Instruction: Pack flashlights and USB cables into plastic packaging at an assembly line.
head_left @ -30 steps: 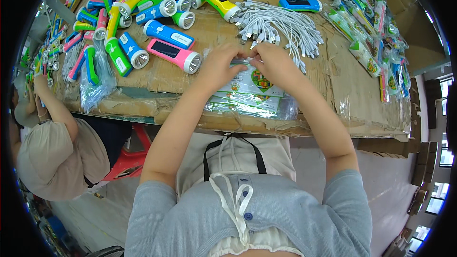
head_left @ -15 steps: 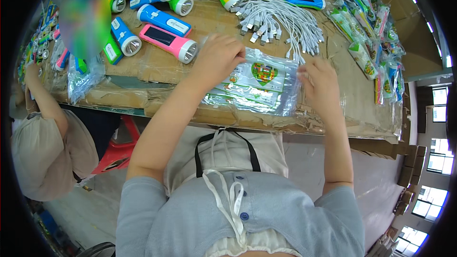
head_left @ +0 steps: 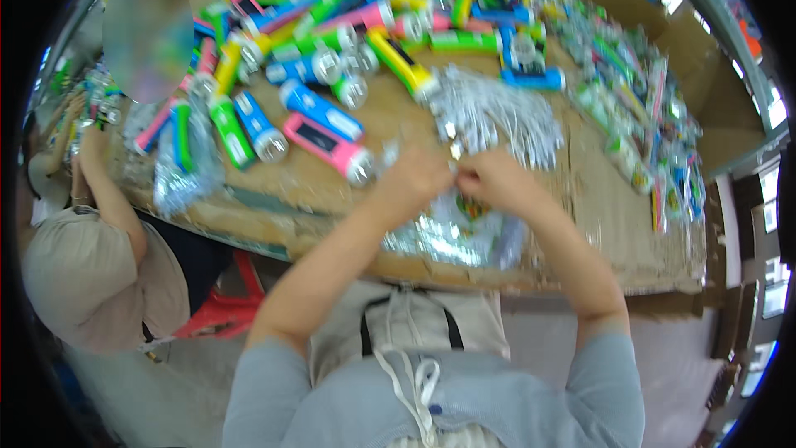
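Observation:
A clear plastic bag (head_left: 444, 239) with a printed green and white design lies flat near the table's front edge. My left hand (head_left: 417, 176) is closed, its fingertips pinching at the bag's far edge. My right hand (head_left: 500, 181) is closed beside it, thumb and finger pinched at the same edge, almost touching the left. Motion blur hides the exact grip. Just beyond my hands sits a bundle of white charging cables (head_left: 506, 116). To the left lies a pink flashlight (head_left: 327, 148) with a dark panel, alongside a blue flashlight (head_left: 323, 110).
A pile of colourful flashlights (head_left: 332, 17) covers the far side of the table. Packed plastic bags (head_left: 622, 108) are heaped along the right. At left, a co-worker (head_left: 91, 274) sits by a red stool (head_left: 236, 299), near another clear bag (head_left: 186, 178) with flashlights in it.
My right hand has moved left from the bag's right end to meet my left hand at its far edge. The whole view has shifted, showing more of the flashlight pile.

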A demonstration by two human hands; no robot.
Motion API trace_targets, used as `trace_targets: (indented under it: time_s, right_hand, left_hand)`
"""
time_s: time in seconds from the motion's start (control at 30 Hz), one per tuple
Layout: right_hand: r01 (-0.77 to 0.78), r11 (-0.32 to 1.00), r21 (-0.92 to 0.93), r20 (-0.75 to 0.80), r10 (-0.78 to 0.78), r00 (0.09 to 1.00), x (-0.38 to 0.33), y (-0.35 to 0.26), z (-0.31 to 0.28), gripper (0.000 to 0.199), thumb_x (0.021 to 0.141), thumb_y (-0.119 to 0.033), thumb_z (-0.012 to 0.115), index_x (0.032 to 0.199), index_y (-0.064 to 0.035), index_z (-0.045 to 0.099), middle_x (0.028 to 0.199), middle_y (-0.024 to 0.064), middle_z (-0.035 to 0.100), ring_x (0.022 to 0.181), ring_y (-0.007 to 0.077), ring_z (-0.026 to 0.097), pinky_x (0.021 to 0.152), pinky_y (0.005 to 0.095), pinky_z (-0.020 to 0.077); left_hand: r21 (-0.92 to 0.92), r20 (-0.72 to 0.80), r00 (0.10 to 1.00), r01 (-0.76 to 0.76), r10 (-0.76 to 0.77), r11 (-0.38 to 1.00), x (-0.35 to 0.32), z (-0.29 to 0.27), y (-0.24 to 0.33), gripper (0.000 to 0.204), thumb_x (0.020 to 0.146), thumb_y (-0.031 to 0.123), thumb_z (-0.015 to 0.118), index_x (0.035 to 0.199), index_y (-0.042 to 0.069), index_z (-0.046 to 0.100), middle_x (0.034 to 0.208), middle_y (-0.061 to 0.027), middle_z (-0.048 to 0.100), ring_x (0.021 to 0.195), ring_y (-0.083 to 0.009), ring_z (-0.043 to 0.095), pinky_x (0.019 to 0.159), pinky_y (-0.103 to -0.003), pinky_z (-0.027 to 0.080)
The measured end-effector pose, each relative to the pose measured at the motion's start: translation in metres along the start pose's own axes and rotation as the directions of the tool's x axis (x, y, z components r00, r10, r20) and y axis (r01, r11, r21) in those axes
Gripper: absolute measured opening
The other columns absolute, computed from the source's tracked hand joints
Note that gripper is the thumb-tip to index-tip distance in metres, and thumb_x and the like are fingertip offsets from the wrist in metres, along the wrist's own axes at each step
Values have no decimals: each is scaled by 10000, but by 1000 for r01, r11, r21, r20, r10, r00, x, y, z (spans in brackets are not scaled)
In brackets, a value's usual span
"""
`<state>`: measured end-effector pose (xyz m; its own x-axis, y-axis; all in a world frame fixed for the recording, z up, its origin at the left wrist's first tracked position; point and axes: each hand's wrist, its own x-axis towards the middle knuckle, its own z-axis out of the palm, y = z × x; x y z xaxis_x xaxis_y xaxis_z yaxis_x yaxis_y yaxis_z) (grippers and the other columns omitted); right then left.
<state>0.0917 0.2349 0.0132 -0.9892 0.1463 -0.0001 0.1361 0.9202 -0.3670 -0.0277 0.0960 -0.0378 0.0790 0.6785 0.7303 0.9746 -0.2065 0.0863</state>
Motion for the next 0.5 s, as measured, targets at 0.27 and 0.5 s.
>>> trace_targets:
  time_s: [0.27,0.5]
  right_hand:
    - [12,1000,-2,-19,-12,1000,-14,-18,1,132,667,-144,648,733,-31,632,737,151,624,697,332,606,641,411,483]
    - [-42,997,-66,-290,21,957,-8,7,21,142,678,-114,639,763,-9,595,817,153,591,769,321,589,669,415,476]
  left_hand:
    - [-107,-26,999,-22,20,994,-7,9,12,104,676,114,563,767,70,536,748,-59,508,754,-232,525,702,-340,412]
    - [146,282,959,-25,-17,989,-3,-13,29,85,678,138,591,734,86,553,805,-65,486,890,-234,478,738,-339,376]
